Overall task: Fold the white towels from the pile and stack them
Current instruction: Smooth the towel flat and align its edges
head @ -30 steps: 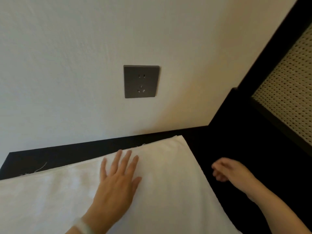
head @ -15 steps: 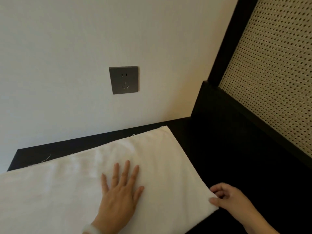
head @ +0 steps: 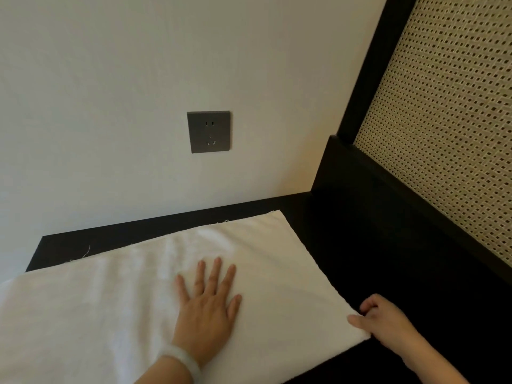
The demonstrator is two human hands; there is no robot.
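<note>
I've got the white towel (head: 110, 314) spread flat on the dark tabletop (head: 388, 259) by the wall. The left hand (head: 206, 309) presses it, fingers straight and splayed, while the right hand (head: 385, 322) pinches the near right corner. The cloth looks thin, light and limp, so I'd carry it by the corners. No basket or bin in view

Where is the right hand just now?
Lower right of the head view: the right hand pinches the near right corner of the white towel, beside the left hand flat on it.
</note>
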